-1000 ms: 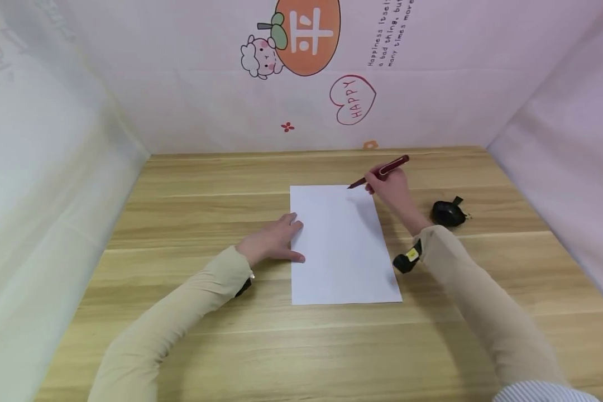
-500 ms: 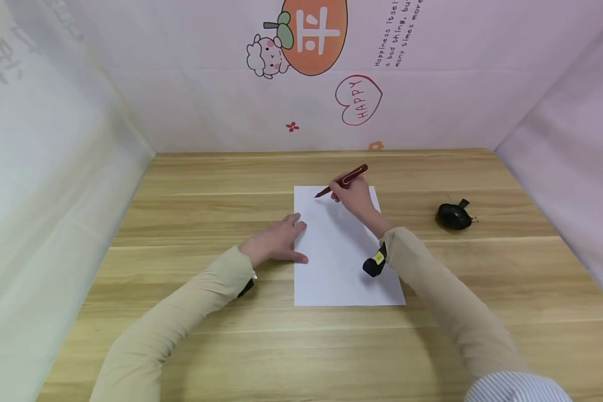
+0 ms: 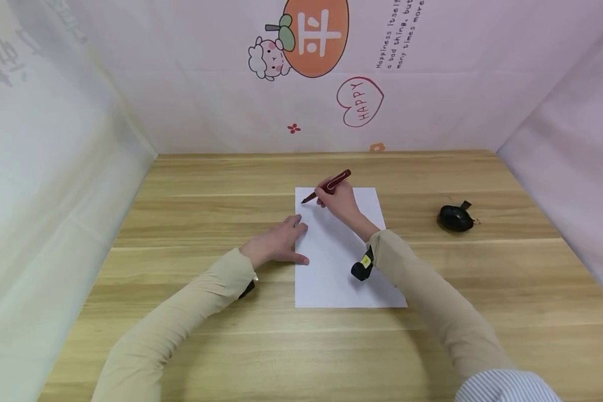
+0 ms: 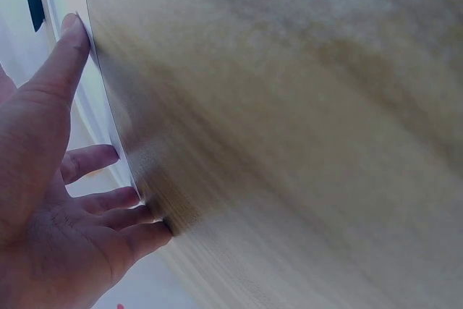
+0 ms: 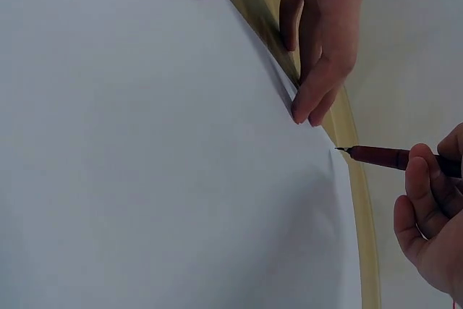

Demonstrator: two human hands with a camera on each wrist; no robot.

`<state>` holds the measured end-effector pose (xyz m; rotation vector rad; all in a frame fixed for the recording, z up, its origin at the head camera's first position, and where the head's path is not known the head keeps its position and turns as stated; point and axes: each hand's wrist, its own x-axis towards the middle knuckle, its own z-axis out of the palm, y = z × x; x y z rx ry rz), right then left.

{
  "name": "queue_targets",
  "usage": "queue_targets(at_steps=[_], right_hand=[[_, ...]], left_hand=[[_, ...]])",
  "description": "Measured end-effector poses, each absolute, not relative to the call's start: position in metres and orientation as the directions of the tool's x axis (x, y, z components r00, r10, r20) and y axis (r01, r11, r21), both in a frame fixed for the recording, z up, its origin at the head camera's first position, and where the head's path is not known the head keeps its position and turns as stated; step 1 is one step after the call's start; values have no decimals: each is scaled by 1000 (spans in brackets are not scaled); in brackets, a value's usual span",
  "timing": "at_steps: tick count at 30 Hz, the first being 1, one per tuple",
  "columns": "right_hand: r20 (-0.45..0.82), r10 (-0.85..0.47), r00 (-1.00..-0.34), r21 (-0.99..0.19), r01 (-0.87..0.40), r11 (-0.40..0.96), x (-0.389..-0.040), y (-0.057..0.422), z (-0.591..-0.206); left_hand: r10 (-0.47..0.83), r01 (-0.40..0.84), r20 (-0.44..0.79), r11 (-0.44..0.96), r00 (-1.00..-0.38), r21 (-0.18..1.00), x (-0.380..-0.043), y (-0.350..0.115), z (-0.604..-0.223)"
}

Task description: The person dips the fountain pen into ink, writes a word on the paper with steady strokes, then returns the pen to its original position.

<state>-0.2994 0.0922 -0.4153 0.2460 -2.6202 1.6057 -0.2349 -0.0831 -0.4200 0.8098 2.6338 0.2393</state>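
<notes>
A sheet of white paper lies on the wooden table. My right hand pinches a dark red fountain pen over the sheet's upper left corner, its cap end leaning up and right. The pen's metal nib is at the paper's margin; I cannot tell whether it touches. At the left edge of the sheet rests my left hand, fingers spread and thumb on the paper. In the left wrist view, the left thumb and fingertips lie along that edge.
A small black rounded object with a tab stands on the table to the right; its kind is unclear. White printed cloth hangs behind the table and along both sides. A black wrist device hangs below the right cuff.
My right hand has carried the pen leftward and slightly nearer, from the sheet's upper right to its upper left. The left hand stays on the paper's edge. The view has shifted slightly.
</notes>
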Motion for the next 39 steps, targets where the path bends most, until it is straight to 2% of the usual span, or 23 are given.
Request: queue_targets(at_steps=[39], right_hand=[[53, -16, -998, -888, -54, 457, -299, 107, -418]], left_hand=[[555, 479, -305, 828, -774, 290, -235, -82, -422]])
